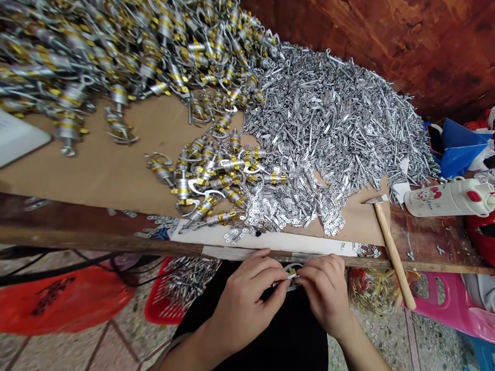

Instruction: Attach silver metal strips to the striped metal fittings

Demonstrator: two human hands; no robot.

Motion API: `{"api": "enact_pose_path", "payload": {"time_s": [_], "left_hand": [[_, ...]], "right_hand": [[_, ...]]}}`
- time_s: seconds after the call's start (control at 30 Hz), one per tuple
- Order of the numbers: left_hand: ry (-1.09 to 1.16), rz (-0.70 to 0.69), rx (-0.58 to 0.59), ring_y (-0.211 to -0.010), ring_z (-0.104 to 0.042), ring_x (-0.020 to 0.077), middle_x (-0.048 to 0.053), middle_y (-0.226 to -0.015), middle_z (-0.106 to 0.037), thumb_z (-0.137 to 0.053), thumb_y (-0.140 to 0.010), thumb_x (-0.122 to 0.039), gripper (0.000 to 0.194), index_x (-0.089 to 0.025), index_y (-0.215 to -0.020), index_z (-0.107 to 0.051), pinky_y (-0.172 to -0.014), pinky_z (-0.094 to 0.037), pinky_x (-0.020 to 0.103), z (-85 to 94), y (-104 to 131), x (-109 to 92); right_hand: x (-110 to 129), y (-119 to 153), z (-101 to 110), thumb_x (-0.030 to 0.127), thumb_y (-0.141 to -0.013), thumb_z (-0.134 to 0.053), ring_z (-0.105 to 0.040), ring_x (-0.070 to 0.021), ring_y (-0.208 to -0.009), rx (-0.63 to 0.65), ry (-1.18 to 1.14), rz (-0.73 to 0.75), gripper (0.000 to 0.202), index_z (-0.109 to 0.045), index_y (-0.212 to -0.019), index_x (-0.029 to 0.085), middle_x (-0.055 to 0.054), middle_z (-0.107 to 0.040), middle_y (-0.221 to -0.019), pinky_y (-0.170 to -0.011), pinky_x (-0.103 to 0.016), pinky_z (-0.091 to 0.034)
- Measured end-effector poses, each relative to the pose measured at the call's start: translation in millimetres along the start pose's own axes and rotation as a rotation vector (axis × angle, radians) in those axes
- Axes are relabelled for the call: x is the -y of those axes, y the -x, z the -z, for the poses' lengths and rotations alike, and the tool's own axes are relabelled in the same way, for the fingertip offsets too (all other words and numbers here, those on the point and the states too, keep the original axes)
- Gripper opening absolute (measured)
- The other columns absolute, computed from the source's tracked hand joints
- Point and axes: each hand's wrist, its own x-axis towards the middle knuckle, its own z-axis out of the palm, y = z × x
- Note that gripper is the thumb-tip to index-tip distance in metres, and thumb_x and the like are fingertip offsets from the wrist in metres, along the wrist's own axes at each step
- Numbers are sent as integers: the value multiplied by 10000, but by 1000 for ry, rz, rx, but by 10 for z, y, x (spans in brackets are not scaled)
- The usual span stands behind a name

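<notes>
Just below the table's front edge, my left hand point(253, 288) and my right hand point(327, 291) meet over my lap. Between their fingertips is a small silver and yellow metal part point(292, 272); fingers of both hands pinch it and hide much of it. Beyond my hands on the table lies a cluster of silver and yellow metal assemblies point(209, 178). Right of that cluster spreads a heap of small silver plates and pins point(320, 118). A white strip point(270, 243) runs along the table edge above my hands.
A hammer point(392, 252) hangs over the table edge at right, near a white bottle point(444, 198). More assemblies point(166, 36) are piled at the back left. Below are a red basket point(157, 304), a red bag point(69, 299) and a pink stool point(448, 304).
</notes>
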Motion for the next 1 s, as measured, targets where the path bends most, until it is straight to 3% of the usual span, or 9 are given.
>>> {"api": "enact_pose_path", "payload": {"time_s": [0.13,0.33,0.47,0.6,0.7,0.83,1.0], "left_hand": [[12,-26,57,-640,-583,93,-36,-661,-614,-492,-812,-114,162,-195,-725,-601,-886,-462,320,49,-32,5],[-73,-48,15,-670,-599,102,-23,-706,-643,-489,-840,-141,143,-196,-761,-594,-887,-455,332,13,11,28],[-238,-262,-95,-857,-612,147,14,-848,-685,-515,-871,-213,132,-174,-952,-612,-1014,-350,390,-84,95,162],[-418,-417,-39,-995,-571,187,7,-976,-685,-504,-883,-242,203,-172,-1040,-612,-1108,-170,470,-147,117,339],[-480,-407,14,-992,-567,188,1,-982,-681,-500,-875,-183,206,-170,-1046,-614,-1117,-133,481,-153,93,350],[-466,-310,31,-987,-561,203,18,-957,-676,-453,-890,-174,220,-155,-1034,-618,-1105,-162,494,-138,80,253],[-301,-325,-52,-908,-584,161,28,-891,-678,-434,-881,-107,226,-163,-975,-632,-1059,-282,457,-141,170,264]], "right_hand": [[-1,-21,27,139,-886,-438,-504,-136,-768,170,-82,-86,101,-517,-900,200,3,-597,-797,-718,-297,-338],[61,-49,26,131,-889,-390,-496,-140,-748,208,-33,-192,151,-500,-813,203,9,-584,-765,-736,-313,-310],[32,-60,-25,135,-891,-389,-484,-143,-744,192,-39,-297,161,-502,-800,206,13,-577,-763,-754,-320,-295],[-46,-67,-103,134,-876,-452,-478,-148,-754,148,-22,-380,141,-536,-795,213,24,-600,-781,-770,-332,-262],[-101,-94,-119,154,-849,-526,-471,-166,-795,141,45,-392,102,-568,-792,227,21,-597,-804,-776,-342,-244],[-139,-173,-77,148,-816,-581,-472,-177,-829,224,41,-368,87,-582,-804,234,14,-573,-819,-781,-344,-248],[-147,-228,-62,116,-841,-536,-461,-174,-835,280,22,-307,172,-606,-875,270,13,-570,-841,-768,-340,-250]]}}
